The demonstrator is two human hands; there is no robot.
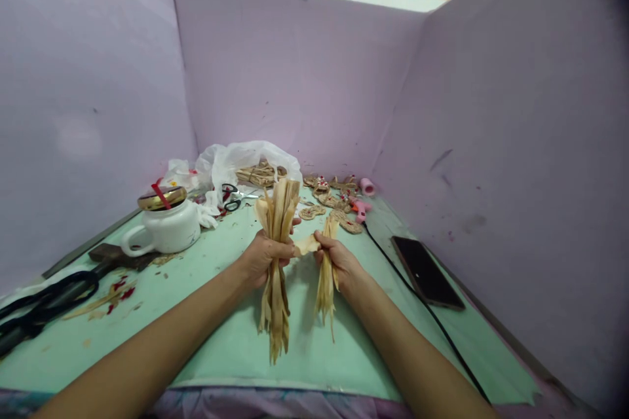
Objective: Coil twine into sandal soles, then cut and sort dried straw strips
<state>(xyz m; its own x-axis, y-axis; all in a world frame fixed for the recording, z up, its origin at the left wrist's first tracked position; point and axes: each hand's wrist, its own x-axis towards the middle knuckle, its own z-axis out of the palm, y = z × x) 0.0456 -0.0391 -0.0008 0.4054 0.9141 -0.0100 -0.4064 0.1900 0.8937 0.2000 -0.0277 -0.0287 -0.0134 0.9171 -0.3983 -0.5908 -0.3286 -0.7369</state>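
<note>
My left hand (268,255) is closed round a thick bundle of dry, straw-coloured husk strips (276,301), held upright above the table. A smaller bundle of similar strips (325,288) is gripped in my right hand (341,262), a little to the right. Between the two hands stretches a short pale strip (307,245), with its ends at the fingers of both. The lower ends of both bundles hang loose and frayed.
On the left stand a white mug (171,229) with a gold lid, a hammer (111,258) and large black-handled scissors (54,304). Behind lie small scissors (236,195), a plastic bag (246,154) and braided pieces (324,196). A pink glue gun (361,209), its cord and a phone (427,272) lie right.
</note>
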